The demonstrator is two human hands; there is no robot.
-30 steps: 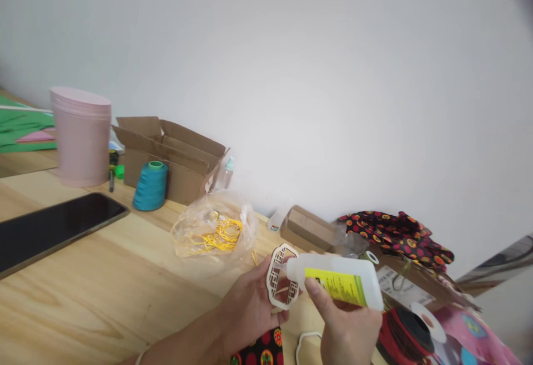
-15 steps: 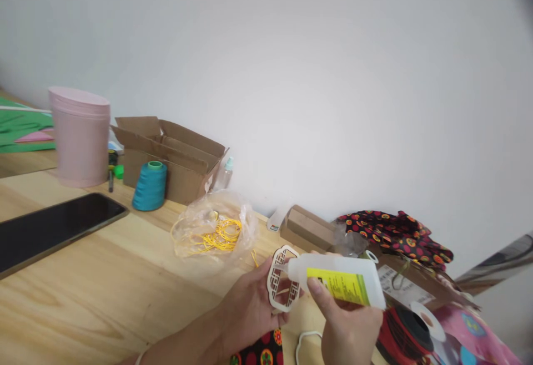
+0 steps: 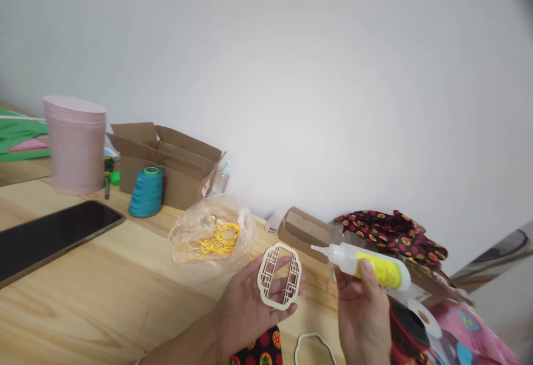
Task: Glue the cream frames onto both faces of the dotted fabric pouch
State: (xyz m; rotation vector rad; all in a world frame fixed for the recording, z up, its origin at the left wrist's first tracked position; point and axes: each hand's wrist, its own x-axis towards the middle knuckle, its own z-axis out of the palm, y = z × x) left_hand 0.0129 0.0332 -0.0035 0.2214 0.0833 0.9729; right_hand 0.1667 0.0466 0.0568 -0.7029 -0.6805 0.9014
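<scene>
On my left hand [image 3: 245, 307] rests a pale wooden fretwork frame [image 3: 262, 279], its scalloped outline facing up and the fingers showing behind its cut-out lattice. Its edge is held by the fingers. My right hand [image 3: 362, 315] grips a white squeeze glue bottle [image 3: 347, 257] with a yellow label, tilted sideways so the thin nozzle points left, apart from the frame. Below, between the hands, a plain scalloped outline ring [image 3: 297, 348] lies on the table. Under my left wrist is a piece of black patterned fabric [image 3: 266, 348].
A plastic bag [image 3: 179, 237] with yellow cord, a teal thread cone [image 3: 145, 193], an open cardboard box [image 3: 179, 184], a pink canister [image 3: 75, 148] and a phone [image 3: 54, 240] stand or lie to the left. Patterned cloth [image 3: 387, 232] and spools [image 3: 410, 326] crowd the right.
My right hand has drawn the glue bottle away to the right, its nozzle leaving the frame. My left hand has shifted slightly left and turned the frame more face-on.
</scene>
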